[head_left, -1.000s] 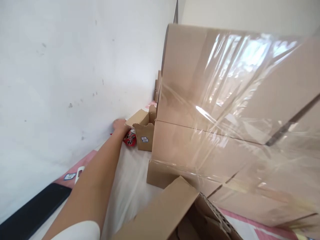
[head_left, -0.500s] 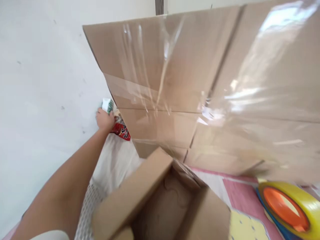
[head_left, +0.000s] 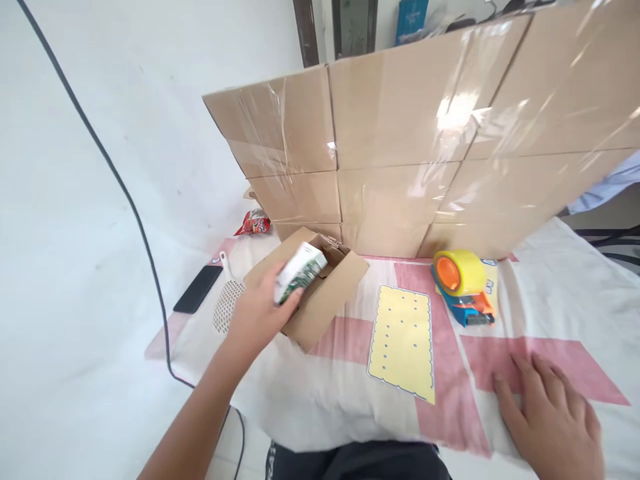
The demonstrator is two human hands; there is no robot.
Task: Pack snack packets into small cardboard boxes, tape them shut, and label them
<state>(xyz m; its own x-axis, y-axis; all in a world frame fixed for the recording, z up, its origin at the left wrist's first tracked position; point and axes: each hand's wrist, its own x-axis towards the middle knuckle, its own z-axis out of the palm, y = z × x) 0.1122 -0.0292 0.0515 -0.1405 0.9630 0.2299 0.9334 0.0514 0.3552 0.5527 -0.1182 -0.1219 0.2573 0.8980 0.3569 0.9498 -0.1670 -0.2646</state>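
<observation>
The right hand (head_left: 550, 417) is closest. It lies flat on the surface (head_left: 550, 300), which has a white and pink cloth on it. Its fingers (head_left: 520, 373) are spread wide and hold nothing.

A bit farther, the left hand (head_left: 257, 317) holds a small white and green carton (head_left: 299, 271). The fingers wrap around its lower end, and its top pokes over the open brown box (head_left: 320, 293). The carton looks light and a bit stiff, but I think a hard squeeze could dent it. The flat sides look like the best place to hold it.

Beside the box lies a yellow card (head_left: 403, 343) with dots. Near it sits a tape roll (head_left: 463, 273) on a blue and orange holder. To the left are a black phone (head_left: 198, 289) and a mesh scoop (head_left: 226, 303).

Farthest back stands a wall of big boxes (head_left: 400, 153) under shiny plastic wrap. A red snack bag (head_left: 255, 223) lies at its left end.
</observation>
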